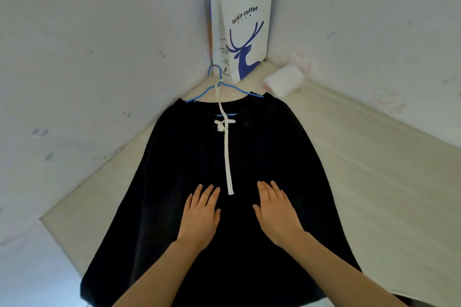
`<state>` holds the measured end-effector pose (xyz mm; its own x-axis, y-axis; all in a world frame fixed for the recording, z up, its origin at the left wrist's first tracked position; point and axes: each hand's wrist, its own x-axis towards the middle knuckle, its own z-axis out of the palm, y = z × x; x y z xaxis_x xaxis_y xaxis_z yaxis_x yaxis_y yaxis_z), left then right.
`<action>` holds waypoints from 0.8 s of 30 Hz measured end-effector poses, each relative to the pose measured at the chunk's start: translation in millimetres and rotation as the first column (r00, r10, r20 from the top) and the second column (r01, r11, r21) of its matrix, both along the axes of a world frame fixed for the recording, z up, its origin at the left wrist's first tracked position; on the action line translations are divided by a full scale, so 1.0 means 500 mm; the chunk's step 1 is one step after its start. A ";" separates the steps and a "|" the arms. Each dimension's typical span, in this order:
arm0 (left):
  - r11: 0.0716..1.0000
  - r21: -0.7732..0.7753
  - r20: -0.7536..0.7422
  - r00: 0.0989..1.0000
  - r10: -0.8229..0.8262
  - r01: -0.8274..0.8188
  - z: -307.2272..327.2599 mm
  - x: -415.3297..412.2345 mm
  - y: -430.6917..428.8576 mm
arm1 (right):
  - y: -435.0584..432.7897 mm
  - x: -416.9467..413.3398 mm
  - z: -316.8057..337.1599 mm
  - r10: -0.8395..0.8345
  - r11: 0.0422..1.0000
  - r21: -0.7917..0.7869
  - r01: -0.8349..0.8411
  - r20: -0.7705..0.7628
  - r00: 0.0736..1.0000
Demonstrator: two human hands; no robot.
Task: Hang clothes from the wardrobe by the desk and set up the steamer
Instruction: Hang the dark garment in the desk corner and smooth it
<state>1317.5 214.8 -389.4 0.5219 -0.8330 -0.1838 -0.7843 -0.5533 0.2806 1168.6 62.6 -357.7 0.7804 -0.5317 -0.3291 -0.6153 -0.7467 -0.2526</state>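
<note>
My left hand (200, 214) and right hand (277, 212) lie flat, palms down, on a black garment (174, 182), fingers straight and gripping nothing, the two hands apart with the loose end of a white ribbon (227, 157) between them. The garment is spread on a cream desktop (374, 182), its hem nearest me and hanging over the near edge, its neckline pointing away toward the corner of the room. The ribbon runs up the middle of the cloth to a small bow just below the neckline, then on to the neck of a blue hanger (202, 92) threaded through the garment (shoulder arms and hook showing above the collar, lower bar visible in the neck opening). The hook lies on the desktop just in front of a white paper bag (245, 32) printed with a blue deer and the words "luckin coffee", which stands upright in the corner where two pale patterned walls (99, 57) meet. To the right of the bag, against the wall, lies a small white packet (284, 81); what it contains I cannot tell.
</note>
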 end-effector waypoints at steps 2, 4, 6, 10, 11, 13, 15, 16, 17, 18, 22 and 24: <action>1.000 -0.010 0.005 1.000 -0.021 0.021 0.003 -0.034 0.042 | 0.056 -0.039 0.002 -0.032 0.999 0.008 0.032 0.002 0.999; 0.999 -0.023 0.001 0.999 -0.043 0.043 0.007 -0.066 0.085 | 0.111 -0.076 0.006 -0.064 0.998 -0.002 0.064 0.009 0.998; 0.997 -0.040 -0.005 0.998 -0.066 0.066 0.011 -0.094 0.126 | 0.164 -0.114 0.009 -0.099 0.995 -0.021 0.099 0.021 0.995; 0.986 -0.131 -0.009 0.994 -0.107 0.105 0.033 -0.149 0.186 | 0.249 -0.190 0.025 -0.168 0.984 -0.048 0.170 0.049 0.985; 0.979 -0.162 -0.001 0.992 -0.127 0.125 0.040 -0.164 0.197 | 0.266 -0.208 0.033 -0.186 0.980 -0.055 0.189 0.061 0.981; 0.959 -0.216 0.026 0.983 -0.180 0.182 0.057 -0.197 0.212 | 0.299 -0.242 0.051 -0.236 0.969 -0.047 0.241 0.090 0.967; 0.940 -0.240 0.045 0.970 -0.239 0.242 0.074 -0.235 0.222 | 0.331 -0.280 0.069 -0.298 0.953 -0.024 0.302 0.104 0.949; 0.928 -0.254 0.051 0.962 -0.268 0.272 0.081 -0.254 0.226 | 0.347 -0.302 0.076 -0.327 0.944 -0.019 0.330 0.102 0.940; 0.915 -0.270 0.055 0.954 -0.296 0.300 0.088 -0.272 0.229 | 0.362 -0.324 0.082 -0.352 0.935 -0.013 0.355 0.094 0.931; 0.902 -0.286 0.057 0.945 -0.322 0.325 0.094 -0.289 0.230 | 0.377 -0.348 0.087 -0.382 0.924 -0.003 0.384 0.083 0.920; 0.850 -0.327 0.065 0.907 -0.415 0.413 0.126 -0.352 0.226 | 0.433 -0.448 0.106 -0.515 0.857 0.018 0.515 0.060 0.855; 0.827 -0.328 0.070 0.885 -0.461 0.457 0.144 -0.389 0.223 | 0.463 -0.499 0.121 -0.581 0.813 0.019 0.581 0.061 0.811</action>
